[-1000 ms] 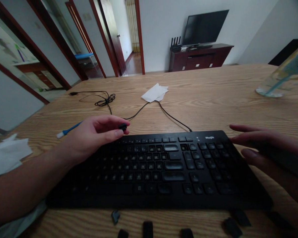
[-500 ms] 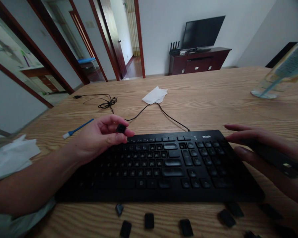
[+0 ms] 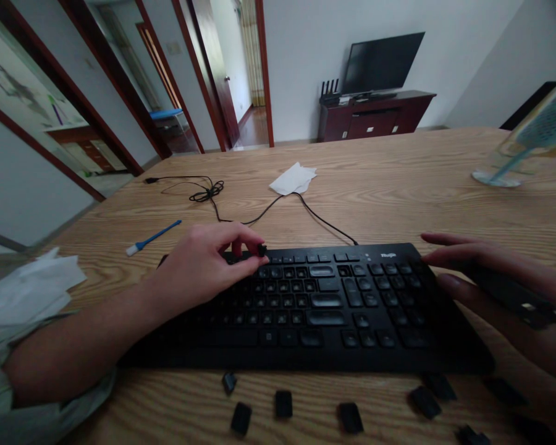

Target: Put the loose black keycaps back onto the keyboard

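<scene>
My left hand (image 3: 213, 256) pinches a small black keycap (image 3: 262, 250) between thumb and forefinger, over the top edge of a black keyboard (image 3: 324, 355). Many caps are off in the keyboard's middle and left, where bare key sockets (image 3: 282, 301) show. At the keyboard's right end, my right hand (image 3: 500, 272) has its fingers stretched towards the frame, with a long black object (image 3: 509, 293) lying in it; its kind is unclear. Loose keycaps lie in front of the keyboard, among them one keycap (image 3: 283, 404) and another keycap (image 3: 350, 418).
A blue brush (image 3: 157, 236) and white tissues (image 3: 32, 287) lie at the left of the wooden table (image 3: 389, 191). Behind the keyboard are its cable (image 3: 322, 220) and another tissue (image 3: 294, 179). A clear glass-like stand (image 3: 498, 178) is at the far right.
My left hand has moved right and turned over with the keycap, closer to the keyboard's top row. My right hand has stayed almost still. The view has shifted slightly.
</scene>
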`<action>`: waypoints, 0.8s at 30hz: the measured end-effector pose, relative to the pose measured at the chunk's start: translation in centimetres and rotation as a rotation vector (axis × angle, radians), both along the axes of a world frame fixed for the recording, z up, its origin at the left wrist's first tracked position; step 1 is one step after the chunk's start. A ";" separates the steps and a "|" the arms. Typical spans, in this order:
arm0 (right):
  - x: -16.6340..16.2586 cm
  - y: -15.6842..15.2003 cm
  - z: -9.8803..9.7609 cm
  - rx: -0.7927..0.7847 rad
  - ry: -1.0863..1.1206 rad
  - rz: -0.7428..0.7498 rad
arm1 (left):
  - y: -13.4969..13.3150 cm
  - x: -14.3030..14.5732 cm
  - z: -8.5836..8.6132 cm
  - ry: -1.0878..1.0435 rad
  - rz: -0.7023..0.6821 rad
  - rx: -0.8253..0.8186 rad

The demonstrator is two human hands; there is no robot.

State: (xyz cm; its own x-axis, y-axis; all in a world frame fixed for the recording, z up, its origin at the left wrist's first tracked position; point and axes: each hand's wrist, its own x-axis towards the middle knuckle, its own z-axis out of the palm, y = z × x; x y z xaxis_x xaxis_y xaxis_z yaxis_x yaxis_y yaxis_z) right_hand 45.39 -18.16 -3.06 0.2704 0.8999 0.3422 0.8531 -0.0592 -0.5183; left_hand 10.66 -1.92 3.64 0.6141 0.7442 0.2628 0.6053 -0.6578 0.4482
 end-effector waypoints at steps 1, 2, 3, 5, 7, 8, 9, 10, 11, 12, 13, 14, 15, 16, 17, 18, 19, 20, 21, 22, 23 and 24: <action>0.1 0.0 0.0 -0.026 -0.005 0.014 | -0.2 0.2 0.1 0.025 -0.028 0.044; 0.1 0.0 0.1 -0.044 -0.011 0.027 | -0.3 0.4 0.3 0.041 -0.061 0.078; 0.1 0.1 0.2 -0.051 -0.018 0.038 | -0.4 0.6 0.4 0.056 -0.097 0.105; 0.1 0.1 0.4 -0.046 -0.032 0.053 | -0.5 1.0 0.7 0.097 -0.160 0.145; 0.1 0.2 0.6 -0.047 -0.043 0.067 | -0.5 1.4 0.9 0.158 -0.191 0.172; 0.0 0.2 0.7 -0.050 -0.044 0.071 | -0.5 1.6 1.0 0.187 -0.196 0.179; 0.0 0.2 0.8 -0.049 -0.043 0.073 | -0.5 1.8 1.1 0.210 -0.196 0.183; 0.0 0.1 0.8 -0.046 -0.043 0.076 | -0.6 2.0 1.2 0.227 -0.195 0.183; -0.1 0.1 0.8 -0.043 -0.044 0.079 | -0.6 2.1 1.3 0.238 -0.196 0.181; -0.1 0.1 0.8 -0.042 -0.044 0.078 | -0.6 2.2 1.3 0.244 -0.199 0.175; -0.1 0.1 0.8 -0.038 -0.045 0.076 | -0.6 2.3 1.3 0.248 -0.204 0.165; -0.2 0.2 0.8 -0.038 -0.047 0.073 | -0.6 2.4 1.2 0.252 -0.209 0.152; -0.3 0.2 0.8 -0.039 -0.048 0.068 | -0.6 2.4 1.1 0.258 -0.216 0.138; -0.3 0.2 0.8 -0.040 -0.048 0.064 | -0.5 2.5 1.0 0.267 -0.225 0.126; -0.4 0.2 0.8 -0.041 -0.049 0.063 | -0.4 2.6 0.8 0.278 -0.238 0.117; -0.4 0.3 0.9 -0.043 -0.050 0.065 | -0.3 2.7 0.6 0.293 -0.252 0.112; -0.4 0.3 0.9 -0.042 -0.053 0.068 | -0.1 2.8 0.5 0.310 -0.265 0.108; -0.4 0.3 1.0 -0.041 -0.056 0.072 | 0.1 2.9 0.3 0.330 -0.279 0.101; -0.4 0.3 1.0 -0.036 -0.061 0.077 | 0.2 3.1 0.2 0.351 -0.291 0.089; -0.5 0.3 1.0 -0.030 -0.066 0.081 | 0.4 3.2 0.1 0.371 -0.298 0.072; -0.5 0.3 1.1 -0.022 -0.071 0.086 | 0.5 3.4 0.0 0.386 -0.300 0.051; -0.5 0.3 1.1 -0.014 -0.074 0.093 | 0.7 3.5 0.0 0.396 -0.300 0.028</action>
